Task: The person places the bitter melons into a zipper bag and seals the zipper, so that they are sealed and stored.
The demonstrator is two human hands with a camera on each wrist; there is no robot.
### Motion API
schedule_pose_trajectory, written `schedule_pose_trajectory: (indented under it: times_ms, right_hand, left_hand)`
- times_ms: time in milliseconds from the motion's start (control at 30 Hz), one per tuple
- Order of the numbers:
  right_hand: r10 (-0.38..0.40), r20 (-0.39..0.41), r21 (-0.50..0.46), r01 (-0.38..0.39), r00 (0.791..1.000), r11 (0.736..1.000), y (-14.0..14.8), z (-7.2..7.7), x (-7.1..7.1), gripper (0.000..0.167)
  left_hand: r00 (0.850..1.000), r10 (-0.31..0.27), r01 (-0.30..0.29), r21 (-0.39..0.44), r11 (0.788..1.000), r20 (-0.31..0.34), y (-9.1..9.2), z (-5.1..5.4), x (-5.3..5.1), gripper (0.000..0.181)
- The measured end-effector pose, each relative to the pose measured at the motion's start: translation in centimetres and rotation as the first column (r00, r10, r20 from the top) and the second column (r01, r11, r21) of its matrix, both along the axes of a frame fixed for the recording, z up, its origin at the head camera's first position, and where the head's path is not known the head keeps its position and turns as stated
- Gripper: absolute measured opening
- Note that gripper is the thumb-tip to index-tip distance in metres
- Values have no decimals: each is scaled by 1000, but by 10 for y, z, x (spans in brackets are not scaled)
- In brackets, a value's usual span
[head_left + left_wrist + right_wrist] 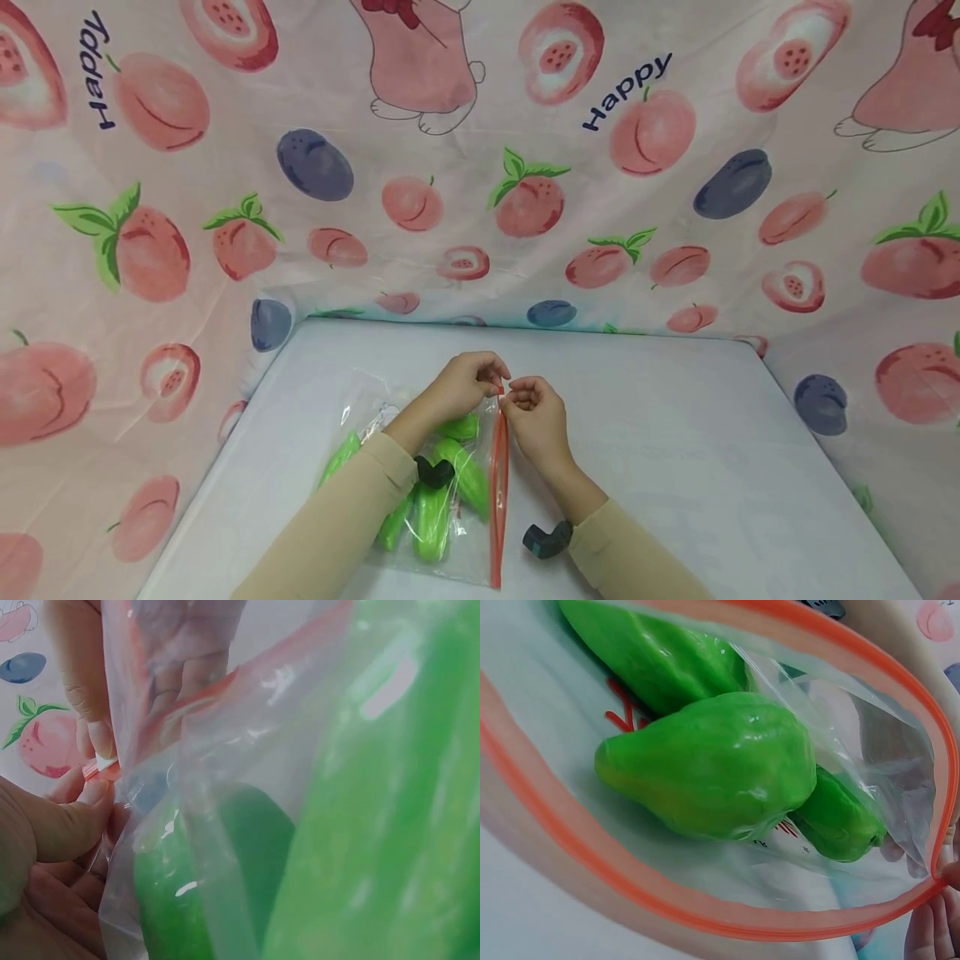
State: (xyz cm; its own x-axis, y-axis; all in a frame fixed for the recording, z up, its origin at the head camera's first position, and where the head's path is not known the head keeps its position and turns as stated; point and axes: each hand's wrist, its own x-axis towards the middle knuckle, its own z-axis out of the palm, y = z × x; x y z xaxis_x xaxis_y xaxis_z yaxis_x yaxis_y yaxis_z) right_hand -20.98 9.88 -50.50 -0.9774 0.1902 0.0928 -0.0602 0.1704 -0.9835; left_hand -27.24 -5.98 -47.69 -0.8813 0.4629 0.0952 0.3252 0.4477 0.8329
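A clear zip bag lies on the white table with several glossy green, fruit-like pieces inside; one in the right wrist view is pear-shaped, like a green papaya. Along the bag's right side runs its orange-red zip strip. At the strip's far end my left hand pinches the corner between thumb and finger, where a small red and white end piece shows in the left wrist view. Just beside it, my right hand pinches the same strip. Between its ends the bag's mouth gapes in the right wrist view.
The white table extends on both sides of the bag. A fruit-printed cloth hangs behind and at the sides. Black wrist mounts sit at both sleeve cuffs, the left one above the bag.
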Motion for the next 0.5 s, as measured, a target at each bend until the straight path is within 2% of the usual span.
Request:
schedule_pose_trajectory:
  times_ms: [500]
  right_hand:
    - [20, 26, 9, -21, 999, 1000, 0, -3, 4, 28]
  left_hand:
    - [1000, -8, 8, -29, 1000, 0, -1, 4, 0, 22]
